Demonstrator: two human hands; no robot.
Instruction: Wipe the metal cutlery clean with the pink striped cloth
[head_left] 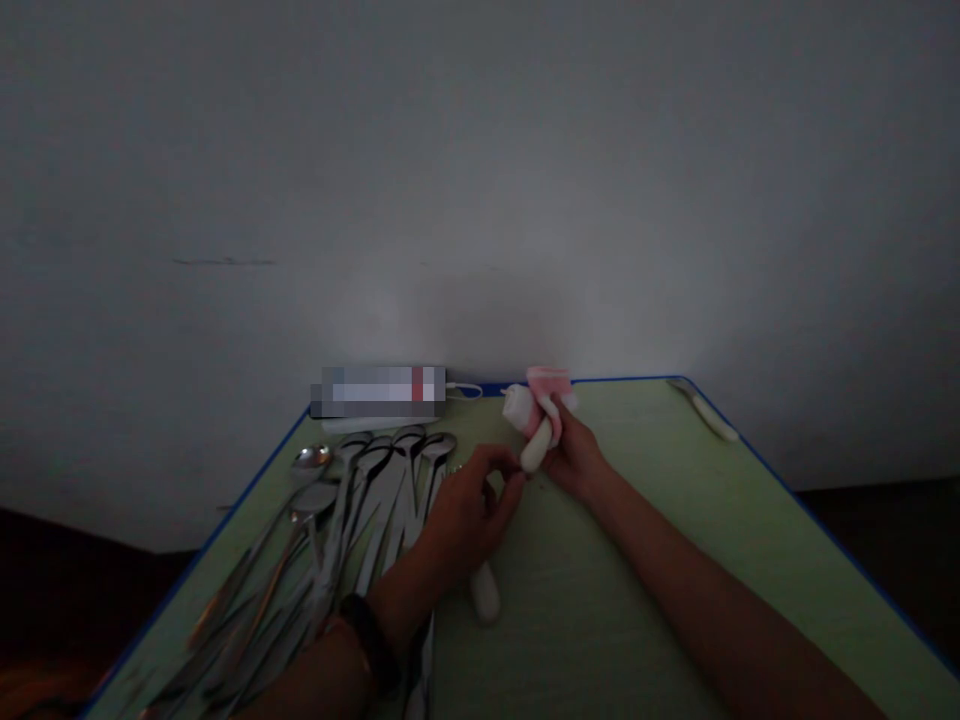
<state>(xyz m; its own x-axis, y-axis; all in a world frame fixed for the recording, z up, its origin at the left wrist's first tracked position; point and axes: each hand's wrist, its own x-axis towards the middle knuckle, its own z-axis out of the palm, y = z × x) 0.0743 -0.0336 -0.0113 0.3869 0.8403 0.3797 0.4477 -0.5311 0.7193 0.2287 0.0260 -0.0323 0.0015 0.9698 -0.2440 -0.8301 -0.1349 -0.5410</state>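
My right hand [574, 455] is closed around a pink-and-white cloth [551, 385], which wraps a utensil with a white handle [536, 448]. The utensil's other end is hidden in the cloth and fingers. My left hand [480, 500] has its thumb and fingertips pinched at the handle's lower end. Below the left hand lies a second white-handled utensil [486, 595], its upper part mostly covered by the hand. Several metal spoons [409, 440] and other long utensils lie spread to the left, partly under my left forearm.
A blurred-out device [382, 392] stands at the table's back edge, with a white cable [466, 390] on its right. Beside the cloth is a small white block [517, 408]. Another white-handled utensil [709, 415] lies at the far right. The green table [675, 520] has a blue edge against a grey wall.
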